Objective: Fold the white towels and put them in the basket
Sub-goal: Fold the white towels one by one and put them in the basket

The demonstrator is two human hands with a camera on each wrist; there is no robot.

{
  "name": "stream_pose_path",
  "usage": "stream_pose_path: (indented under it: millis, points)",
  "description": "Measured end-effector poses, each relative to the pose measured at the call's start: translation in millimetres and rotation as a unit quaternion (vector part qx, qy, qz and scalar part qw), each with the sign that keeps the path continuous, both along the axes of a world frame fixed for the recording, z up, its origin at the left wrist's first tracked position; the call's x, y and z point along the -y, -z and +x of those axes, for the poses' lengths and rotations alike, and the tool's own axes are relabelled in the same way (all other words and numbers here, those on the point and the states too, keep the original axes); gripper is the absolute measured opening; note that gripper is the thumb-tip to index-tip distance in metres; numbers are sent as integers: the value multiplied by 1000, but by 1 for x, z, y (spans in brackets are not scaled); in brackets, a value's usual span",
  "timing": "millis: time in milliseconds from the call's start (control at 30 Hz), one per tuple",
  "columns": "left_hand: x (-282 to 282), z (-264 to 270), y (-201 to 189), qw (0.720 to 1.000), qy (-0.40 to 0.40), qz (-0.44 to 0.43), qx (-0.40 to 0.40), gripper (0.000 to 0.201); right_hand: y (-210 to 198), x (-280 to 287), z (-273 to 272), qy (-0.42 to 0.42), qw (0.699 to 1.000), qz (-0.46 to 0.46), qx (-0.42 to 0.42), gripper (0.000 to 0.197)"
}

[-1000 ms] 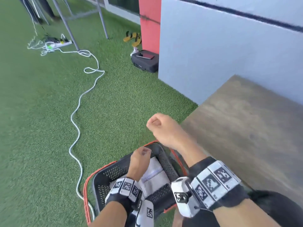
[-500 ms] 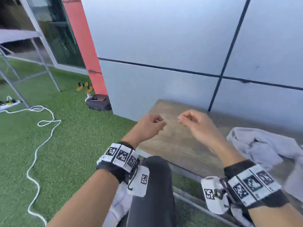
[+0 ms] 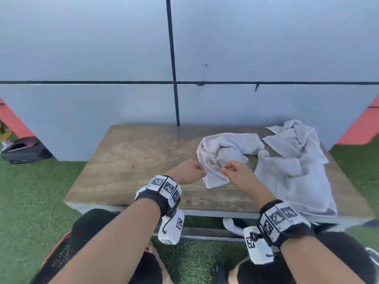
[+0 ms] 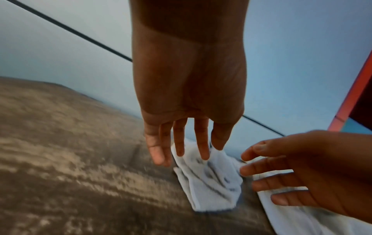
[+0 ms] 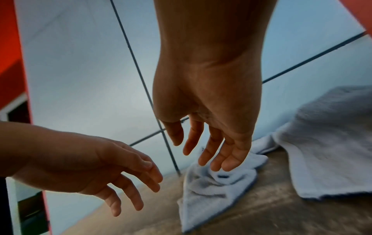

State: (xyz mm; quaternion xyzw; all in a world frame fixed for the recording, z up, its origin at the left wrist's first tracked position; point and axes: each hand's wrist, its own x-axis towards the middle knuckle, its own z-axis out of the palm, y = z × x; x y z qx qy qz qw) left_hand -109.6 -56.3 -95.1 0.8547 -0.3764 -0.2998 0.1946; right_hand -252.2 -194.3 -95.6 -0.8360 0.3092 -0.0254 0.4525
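Observation:
A crumpled white towel (image 3: 225, 148) lies on the wooden table (image 3: 133, 160), right of centre. A second, larger white towel (image 3: 297, 171) is spread beside it and hangs over the front edge. My left hand (image 3: 190, 171) and right hand (image 3: 235, 173) meet at the near corner of the crumpled towel. In the left wrist view the left hand (image 4: 189, 152) has straight fingers, their tips at the towel (image 4: 211, 182). In the right wrist view the right hand (image 5: 205, 151) hangs relaxed just above the towel (image 5: 211, 190). Neither hand grips it. A corner of the black basket (image 3: 59, 257) shows at lower left.
A grey panelled wall (image 3: 123, 58) rises directly behind the table. A black bag (image 3: 24, 149) lies on the green turf (image 3: 30, 201) to the left. Something white (image 3: 231, 226) sits under the table's front edge. My dark-clad knees are below the table.
The view swung from the basket on the turf up to the table. Both hands left the basket, their fingers uncurled, and they now reach the crumpled towel.

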Motion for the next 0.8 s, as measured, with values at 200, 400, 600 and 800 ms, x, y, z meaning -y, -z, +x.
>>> stream_pose_path:
  millis: [200,400,600,800]
  points:
    - [36,-7,40,1000,26,9,11,54,37,27,5,-12,996,-64,-61,29]
    - [50,-11,69,991,37,56,114,76,62,21,16,-100,975,-159,-116,51]
    - [23,35,69,977,13,53,208,39,56,35,33,-112,990,-86,10,38]
    - [-14,84,54,923,-144,116,338,60,63,78,45,-18,976,-214,-47,57]
